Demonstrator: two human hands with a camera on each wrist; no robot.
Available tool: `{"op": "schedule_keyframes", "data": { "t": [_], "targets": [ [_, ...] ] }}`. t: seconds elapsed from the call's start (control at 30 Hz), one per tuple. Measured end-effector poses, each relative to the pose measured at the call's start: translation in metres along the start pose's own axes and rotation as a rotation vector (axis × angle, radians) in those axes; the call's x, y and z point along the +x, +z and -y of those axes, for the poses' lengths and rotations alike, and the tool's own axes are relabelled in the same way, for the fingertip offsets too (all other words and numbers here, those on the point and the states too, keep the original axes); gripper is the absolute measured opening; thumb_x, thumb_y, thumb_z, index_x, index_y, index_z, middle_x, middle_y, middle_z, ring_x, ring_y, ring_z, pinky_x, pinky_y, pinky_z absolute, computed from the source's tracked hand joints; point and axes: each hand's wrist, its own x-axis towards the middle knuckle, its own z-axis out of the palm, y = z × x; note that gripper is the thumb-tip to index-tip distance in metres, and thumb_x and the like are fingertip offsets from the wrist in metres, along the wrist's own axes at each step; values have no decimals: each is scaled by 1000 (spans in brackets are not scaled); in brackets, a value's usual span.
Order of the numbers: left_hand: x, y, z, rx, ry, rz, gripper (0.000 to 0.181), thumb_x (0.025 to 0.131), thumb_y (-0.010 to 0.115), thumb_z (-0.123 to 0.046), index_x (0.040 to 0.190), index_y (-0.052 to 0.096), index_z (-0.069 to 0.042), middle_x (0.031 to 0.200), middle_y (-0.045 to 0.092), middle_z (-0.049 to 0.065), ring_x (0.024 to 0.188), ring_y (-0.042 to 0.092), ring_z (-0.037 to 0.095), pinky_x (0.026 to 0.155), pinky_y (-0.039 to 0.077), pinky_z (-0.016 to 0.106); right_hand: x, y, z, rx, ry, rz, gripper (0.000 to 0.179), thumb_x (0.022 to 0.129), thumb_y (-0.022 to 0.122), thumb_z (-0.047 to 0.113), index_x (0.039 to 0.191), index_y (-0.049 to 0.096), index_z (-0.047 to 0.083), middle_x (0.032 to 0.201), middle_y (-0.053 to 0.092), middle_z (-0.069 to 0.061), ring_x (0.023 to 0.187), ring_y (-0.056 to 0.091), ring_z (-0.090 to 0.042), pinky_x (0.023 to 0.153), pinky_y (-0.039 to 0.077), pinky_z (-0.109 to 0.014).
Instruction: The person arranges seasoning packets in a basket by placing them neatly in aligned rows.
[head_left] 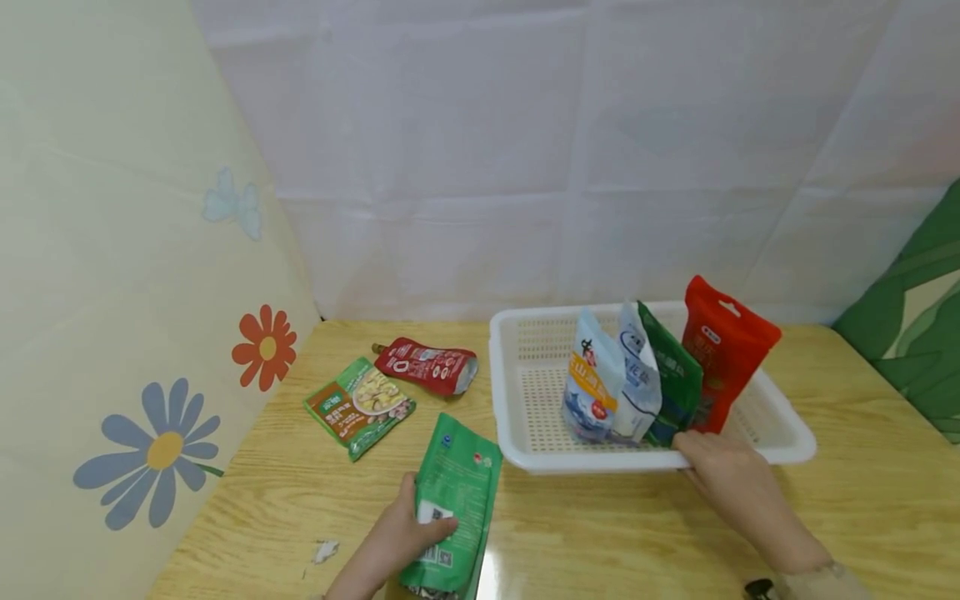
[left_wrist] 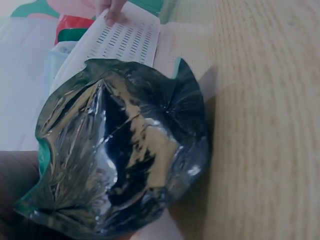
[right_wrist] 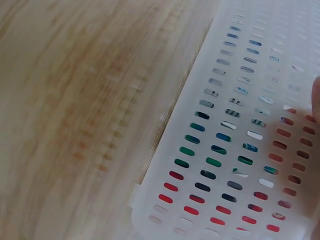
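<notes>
My left hand [head_left: 396, 533] grips a green pouch [head_left: 459, 500] by its left side, thumb across the printed face. In the left wrist view the pouch's dark, shiny bottom [left_wrist: 125, 150] fills the middle and hides most of the hand. My right hand [head_left: 731, 483] holds the front rim of a white plastic basket [head_left: 525, 461], fingers over the edge. Inside the basket stand a light-blue bag [head_left: 594, 379], a white-and-blue bag [head_left: 639, 383], a dark green bag [head_left: 671, 367] and a red bag [head_left: 726, 350]. Through the slotted basket wall [right_wrist: 240, 130], their colours show in the right wrist view.
Left of the basket, a dark red spouted pouch [head_left: 427, 364] and a green-and-brown packet [head_left: 360, 408] lie flat on the wooden table [head_left: 585, 533]. A white cloth wall [head_left: 435, 167] stands behind. A scrap of white [head_left: 326, 551] marks the tabletop at front left.
</notes>
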Motion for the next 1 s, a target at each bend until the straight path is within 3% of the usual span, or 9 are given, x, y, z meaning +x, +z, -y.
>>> {"op": "schedule_keyframes", "data": {
  "t": [0.17, 0.4, 0.6, 0.73, 1.0],
  "targets": [
    [4, -1, -1, 30, -86, -32, 73, 83, 71, -33, 130, 37, 12, 86, 64, 10, 67, 64, 13, 61, 57, 33, 0, -1, -1, -1, -5, -2, 62, 101, 4, 47, 67, 46, 16, 58, 46, 5, 51, 39, -12, 46, 31, -27],
    [3, -6, 0, -3, -41, -32, 42, 86, 69, -31, 107, 60, 5, 79, 69, 7, 64, 66, 13, 61, 57, 31, 1, -4, 1, 0, 24, 77, 66, 97, 0, 52, 68, 48, 17, 60, 50, 5, 53, 40, -11, 47, 35, -27],
    [3, -11, -1, 16, -11, -132, 46, 84, 70, -29, 109, 58, 8, 78, 68, 9, 62, 64, 12, 58, 56, 30, 2, -5, 1, -6, 28, 82, 65, 98, 1, 51, 69, 48, 17, 60, 51, 5, 54, 41, -11, 48, 35, -27],
    [4, -14, -3, 23, -25, -191, 52, 85, 71, -31, 113, 56, 9, 80, 68, 9, 64, 65, 12, 59, 56, 31, 1, -3, 0, -3, 24, 85, 65, 97, 0, 51, 70, 49, 18, 62, 52, 5, 54, 44, -12, 48, 36, -28],
    [0, -19, -10, -37, -9, -303, 52, 84, 71, -29, 114, 55, 10, 81, 70, 11, 65, 66, 13, 60, 55, 30, 2, -4, 0, -23, 21, 89, 63, 96, 2, 51, 69, 48, 19, 60, 53, 5, 52, 46, -13, 47, 35, -28]
  ]
}}
